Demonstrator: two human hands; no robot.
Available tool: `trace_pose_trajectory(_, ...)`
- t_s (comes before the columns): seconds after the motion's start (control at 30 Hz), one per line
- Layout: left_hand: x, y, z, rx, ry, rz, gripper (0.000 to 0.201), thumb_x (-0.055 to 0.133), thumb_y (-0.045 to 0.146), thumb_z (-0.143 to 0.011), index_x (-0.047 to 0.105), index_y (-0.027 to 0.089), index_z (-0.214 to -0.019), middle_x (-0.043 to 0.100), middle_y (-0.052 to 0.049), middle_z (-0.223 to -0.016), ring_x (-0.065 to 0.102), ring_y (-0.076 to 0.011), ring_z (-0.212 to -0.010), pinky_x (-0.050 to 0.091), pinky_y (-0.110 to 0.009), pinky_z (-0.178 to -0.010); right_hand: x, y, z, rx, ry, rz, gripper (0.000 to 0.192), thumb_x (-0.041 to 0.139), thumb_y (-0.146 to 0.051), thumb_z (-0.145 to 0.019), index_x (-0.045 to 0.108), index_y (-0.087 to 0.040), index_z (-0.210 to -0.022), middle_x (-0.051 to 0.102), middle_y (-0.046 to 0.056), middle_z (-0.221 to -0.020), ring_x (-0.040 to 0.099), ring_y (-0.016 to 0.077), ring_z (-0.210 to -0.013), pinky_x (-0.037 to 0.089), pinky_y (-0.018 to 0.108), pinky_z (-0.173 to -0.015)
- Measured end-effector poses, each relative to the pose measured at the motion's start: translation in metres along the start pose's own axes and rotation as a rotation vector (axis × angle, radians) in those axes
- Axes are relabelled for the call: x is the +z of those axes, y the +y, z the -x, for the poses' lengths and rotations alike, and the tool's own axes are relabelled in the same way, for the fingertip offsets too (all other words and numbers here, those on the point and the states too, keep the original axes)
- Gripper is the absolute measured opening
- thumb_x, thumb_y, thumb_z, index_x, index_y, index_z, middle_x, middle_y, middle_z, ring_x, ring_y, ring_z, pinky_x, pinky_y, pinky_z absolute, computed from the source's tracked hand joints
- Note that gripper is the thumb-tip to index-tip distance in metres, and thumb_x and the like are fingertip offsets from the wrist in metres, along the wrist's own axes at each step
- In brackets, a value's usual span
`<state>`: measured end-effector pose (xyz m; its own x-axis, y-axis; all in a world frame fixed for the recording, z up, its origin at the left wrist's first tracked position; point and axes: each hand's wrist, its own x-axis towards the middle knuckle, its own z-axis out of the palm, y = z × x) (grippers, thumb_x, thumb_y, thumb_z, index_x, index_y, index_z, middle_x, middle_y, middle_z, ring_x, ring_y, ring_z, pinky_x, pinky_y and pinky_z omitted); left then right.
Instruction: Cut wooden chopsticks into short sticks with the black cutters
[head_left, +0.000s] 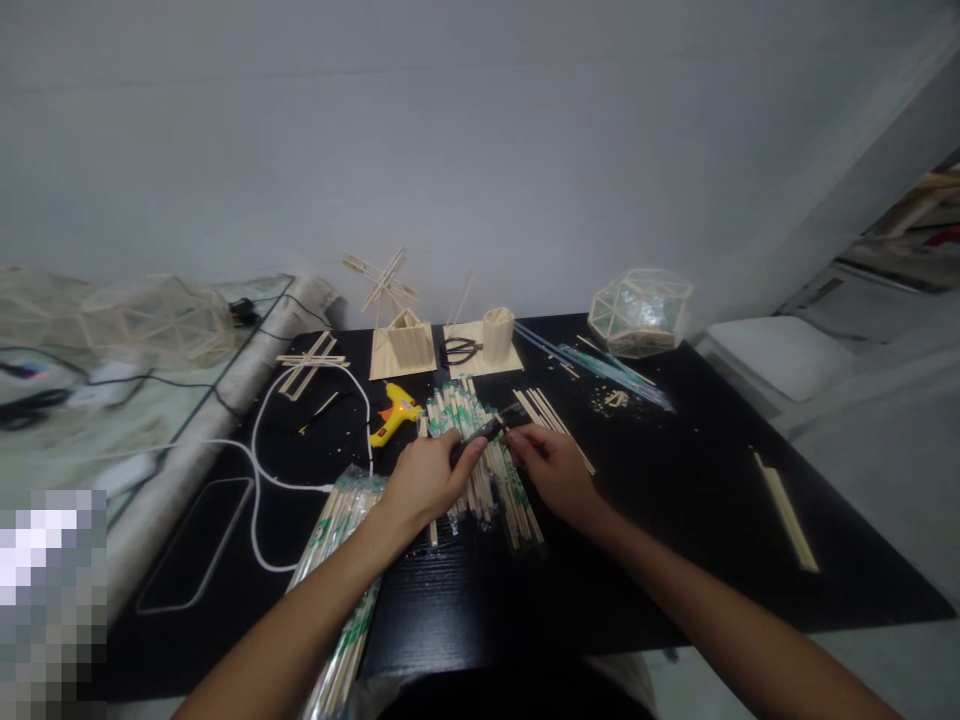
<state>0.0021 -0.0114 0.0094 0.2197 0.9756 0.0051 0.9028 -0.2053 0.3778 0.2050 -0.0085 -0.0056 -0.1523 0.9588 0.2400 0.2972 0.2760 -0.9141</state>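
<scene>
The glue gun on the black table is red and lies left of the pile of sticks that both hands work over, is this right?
Not quite. The head view shows the glue gun is yellow with an orange tip, not red. It does lie on the black table, left of the pile of sticks under the left hand and right hand.

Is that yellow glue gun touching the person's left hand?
Apart. The head view shows the yellow glue gun lying on the black table beyond the left hand, with bare tabletop between them.
</scene>
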Motion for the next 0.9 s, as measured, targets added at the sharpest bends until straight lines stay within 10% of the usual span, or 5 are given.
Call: trace_pose_trajectory(0.9,0.004,-0.009,0.001,0.2,0.054,0.174,0.046,0.035,0.058,-0.102,0.059,0.022,-0.089,0.068,-0.005,-0.084,0.065,-0.0232,-0.081,0.044,-0.032,-0.074,-0.012,0.006,0.0,0.329,-0.27,-0.572,0.042,0.073,-0.055,-0.084,0.065,-0.014,-0.077,0.041,-0.007,-0.053,0.029,0.0043,-0.041,0.018,0.02,-0.039)
